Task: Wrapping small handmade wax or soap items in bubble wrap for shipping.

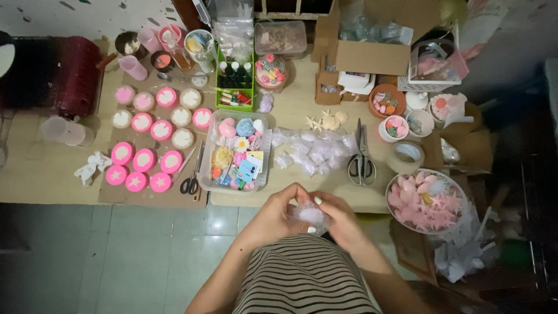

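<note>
My left hand (279, 210) and my right hand (339, 216) meet just in front of the low table's edge, above my striped top. Between their fingers they pinch a small clear plastic bag (311, 216) with something pale pink inside. A heap of similar small clear bags (314, 150) lies on the table straight ahead of the hands. Large grey scissors (361, 158) lie to the right of that heap.
A clear tray (233, 152) of small colourful pieces sits left of the heap. Several round pink and white moulds (152, 146) cover brown card, with small black scissors (191, 180) beside them. A bowl of pink shapes (426, 200), a tape roll (407, 154) and cardboard boxes (372, 43) stand at right.
</note>
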